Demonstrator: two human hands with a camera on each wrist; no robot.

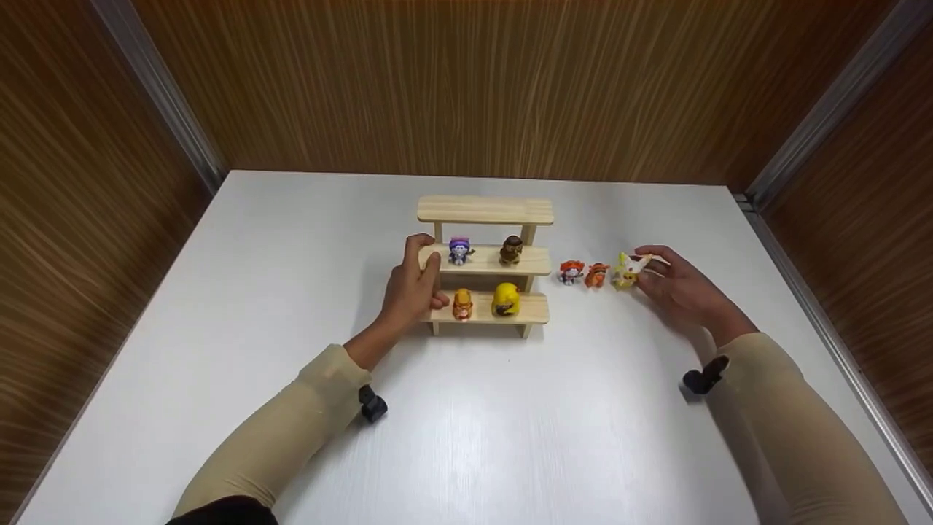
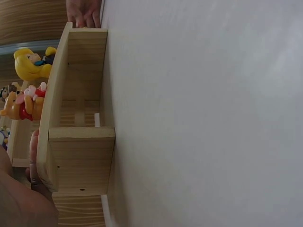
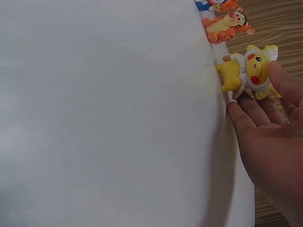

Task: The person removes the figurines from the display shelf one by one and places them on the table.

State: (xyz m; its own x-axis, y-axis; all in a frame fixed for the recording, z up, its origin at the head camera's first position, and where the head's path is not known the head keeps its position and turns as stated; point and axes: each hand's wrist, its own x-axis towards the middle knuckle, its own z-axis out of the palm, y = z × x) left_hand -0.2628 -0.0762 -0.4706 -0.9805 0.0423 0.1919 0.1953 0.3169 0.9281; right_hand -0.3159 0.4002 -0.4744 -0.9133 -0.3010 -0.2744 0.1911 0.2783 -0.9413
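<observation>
My left hand (image 1: 412, 288) grips the left end of a three-tier wooden display shelf (image 1: 485, 210), its fingers around the middle and bottom boards. On the middle board stand a purple-topped figurine (image 1: 459, 251) and a brown figurine (image 1: 511, 250). The bottom board carries a Pooh figurine (image 2: 27, 104) with a small pink figure at its front, and a yellow-haired figurine (image 2: 31, 65). Right of the shelf, my right hand (image 1: 678, 288) pinches a Pikachu figurine (image 3: 255, 68) in a white hood between thumb and fingers. Its feet are at the tabletop.
Between the shelf and the Pikachu figurine, a Tigger figurine (image 1: 597, 275) and a red-topped figurine (image 1: 571, 272) stand side by side on the white table (image 1: 496, 423). Wood-grain panels (image 1: 466, 87) rise behind the table and on both sides.
</observation>
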